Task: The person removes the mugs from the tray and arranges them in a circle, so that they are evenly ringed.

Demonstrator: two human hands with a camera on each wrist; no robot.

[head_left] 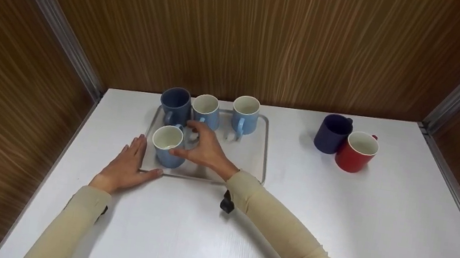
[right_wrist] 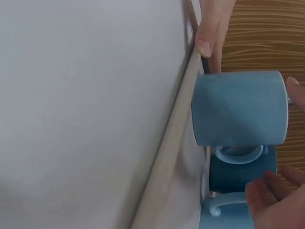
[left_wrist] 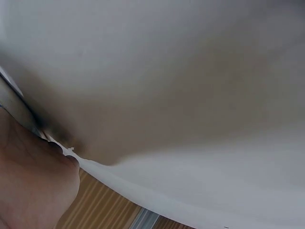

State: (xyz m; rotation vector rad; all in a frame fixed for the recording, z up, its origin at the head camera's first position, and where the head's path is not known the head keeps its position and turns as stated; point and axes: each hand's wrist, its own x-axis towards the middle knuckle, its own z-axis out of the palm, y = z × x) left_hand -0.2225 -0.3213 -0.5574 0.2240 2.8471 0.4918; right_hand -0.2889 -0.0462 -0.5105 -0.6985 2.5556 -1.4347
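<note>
At the tray's front left corner stands a light blue mug (head_left: 168, 155) with a pale inside, upright, its handle turned to the back right. My right hand (head_left: 205, 148) spans this mug: the thumb is at its near rim, and the curved fingers (right_wrist: 267, 193) stand apart from its wall, past the handle. My left hand (head_left: 127, 167) lies with straight fingers along the left edge of the grey-rimmed tray (head_left: 266, 161), its thumb at the front edge. Behind stand a dark blue mug (head_left: 176, 102) and two light blue mugs, one in the middle (head_left: 212, 119) and one at right (head_left: 249, 125).
A navy mug (head_left: 327, 136) and a red mug (head_left: 351, 157) stand close together on the white table (head_left: 335, 215), right of the tray. Wood-patterned panels (head_left: 269, 40) rise behind and at both sides.
</note>
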